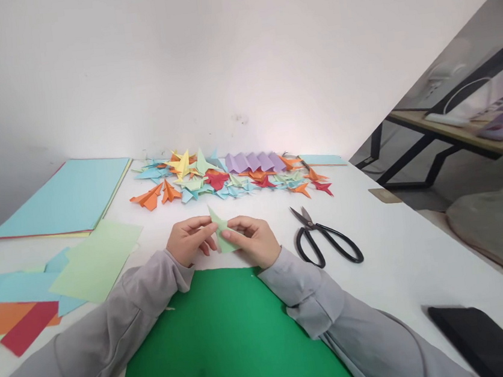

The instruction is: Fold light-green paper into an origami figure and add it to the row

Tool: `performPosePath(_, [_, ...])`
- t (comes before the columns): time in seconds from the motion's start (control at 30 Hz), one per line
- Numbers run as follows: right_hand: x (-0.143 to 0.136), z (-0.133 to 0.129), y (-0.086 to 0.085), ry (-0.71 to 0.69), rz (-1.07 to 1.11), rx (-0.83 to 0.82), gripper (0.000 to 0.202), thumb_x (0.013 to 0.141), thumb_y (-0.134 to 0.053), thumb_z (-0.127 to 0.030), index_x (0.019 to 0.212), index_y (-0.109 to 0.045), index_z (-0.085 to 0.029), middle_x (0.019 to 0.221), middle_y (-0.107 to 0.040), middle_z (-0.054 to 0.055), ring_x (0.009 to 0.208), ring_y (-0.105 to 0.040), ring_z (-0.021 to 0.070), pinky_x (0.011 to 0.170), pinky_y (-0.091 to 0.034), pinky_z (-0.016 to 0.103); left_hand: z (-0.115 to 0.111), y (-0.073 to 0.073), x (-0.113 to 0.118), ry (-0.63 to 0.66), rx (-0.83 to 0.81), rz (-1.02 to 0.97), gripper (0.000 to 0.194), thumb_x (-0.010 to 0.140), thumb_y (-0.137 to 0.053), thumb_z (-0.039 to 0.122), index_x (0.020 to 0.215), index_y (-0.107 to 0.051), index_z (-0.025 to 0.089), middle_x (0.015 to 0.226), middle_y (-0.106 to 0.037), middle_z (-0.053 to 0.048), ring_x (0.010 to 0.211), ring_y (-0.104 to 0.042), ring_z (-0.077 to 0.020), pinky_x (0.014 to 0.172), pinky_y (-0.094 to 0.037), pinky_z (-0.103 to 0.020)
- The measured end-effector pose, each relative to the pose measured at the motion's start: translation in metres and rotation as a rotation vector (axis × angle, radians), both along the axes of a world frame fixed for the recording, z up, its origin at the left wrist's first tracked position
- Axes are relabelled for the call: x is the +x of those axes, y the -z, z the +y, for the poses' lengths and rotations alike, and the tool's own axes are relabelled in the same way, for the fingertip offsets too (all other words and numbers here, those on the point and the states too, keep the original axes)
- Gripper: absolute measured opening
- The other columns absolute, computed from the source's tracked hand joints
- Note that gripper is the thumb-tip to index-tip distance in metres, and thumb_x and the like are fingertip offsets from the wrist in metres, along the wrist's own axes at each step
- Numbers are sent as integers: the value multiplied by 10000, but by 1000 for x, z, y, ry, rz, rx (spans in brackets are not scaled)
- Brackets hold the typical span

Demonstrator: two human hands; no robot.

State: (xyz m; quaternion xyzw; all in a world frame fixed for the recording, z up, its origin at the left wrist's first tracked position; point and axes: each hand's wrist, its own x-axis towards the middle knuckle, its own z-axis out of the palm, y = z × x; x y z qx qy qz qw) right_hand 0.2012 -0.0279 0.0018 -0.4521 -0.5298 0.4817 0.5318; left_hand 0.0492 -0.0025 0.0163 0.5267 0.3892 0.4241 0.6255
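Note:
A small piece of folded light green paper (226, 241) is held up between my two hands, one pointed tip sticking upward. My left hand (190, 239) pinches its left edge between thumb and fingers. On the other side, my right hand (254, 239) grips it with the thumb laid across the front. Part of the paper is hidden behind my fingers. Just below my hands lies a green sheet (232, 336) on the white table. Behind them are several folded paper shapes, among them an orange one (148, 198) and a yellow one (181, 164).
Black-handled scissors (315, 235) lie partly open to the right. A stack of coloured paper (66, 197) sits back left, with loose light green paper (98, 260) and a red piece (30, 327) nearer. A black flat object (481, 335) lies front right. Pleated purple paper (255, 161) stands by the wall.

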Motion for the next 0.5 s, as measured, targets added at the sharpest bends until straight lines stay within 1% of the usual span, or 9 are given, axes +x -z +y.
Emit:
performPosePath(0.1, [2, 0, -1, -28, 50, -63, 283, 610, -673, -433, 723, -615, -180, 626, -598, -11, 517, -497, 103, 474, -393, 231, -1, -1, -2, 60, 50, -2, 433, 592, -697, 357, 946, -631, 116, 756, -631, -53, 508, -581, -120, 362, -420, -196])
performPosePath(0.13, [2, 0, -1, -52, 62, -72, 283, 621, -662, -439, 712, -619, -175, 614, -598, -11, 516, -498, 102, 483, -397, 232, -1, -2, -2, 83, 64, 2, 449, 601, -690, 353, 978, -626, 118, 787, -632, -61, 526, -583, -121, 371, -427, -197])
performPosePath(0.17, [2, -1, -1, -75, 67, -72, 283, 631, -655, -443, 697, -621, -169, 601, -596, -11, 513, -496, 99, 489, -397, 231, -1, -2, -3, 102, 74, 7, 456, 610, -684, 351, 995, -621, 115, 771, -631, -60, 532, -580, -122, 376, -428, -197])
performPosePath(0.23, [2, -1, -2, -105, 63, -69, 286, 648, -641, -445, 688, -621, -163, 579, -583, -14, 500, -483, 93, 479, -385, 225, 0, -3, -4, 131, 76, 12, 451, 618, -679, 347, 986, -621, 93, 656, -619, -45, 519, -567, -121, 380, -422, -192])
performPosePath(0.33, [3, -1, -2, -101, 56, -69, 287, 669, -623, -447, 743, -610, -170, 580, -568, -21, 501, -482, 96, 461, -377, 220, 0, -3, -4, 139, 65, 0, 425, 602, -696, 332, 929, -619, 74, 546, -590, -22, 492, -550, -116, 384, -412, -186])
performPosePath(0.43, [3, -1, -1, -68, 43, -34, 276, 688, -615, -426, 830, -578, -192, 661, -586, -18, 552, -521, 108, 499, -402, 230, 1, -3, -3, 116, 66, -24, 392, 575, -721, 317, 872, -600, 92, 554, -585, -6, 485, -547, -109, 376, -410, -183])
performPosePath(0.5, [4, 0, 0, -48, -2, 11, 254, 695, -617, -403, 840, -572, -200, 699, -587, -15, 585, -533, 113, 540, -416, 242, 1, -2, -3, 103, 76, -36, 365, 568, -729, 311, 831, -584, 104, 575, -585, 2, 487, -546, -104, 366, -408, -179])
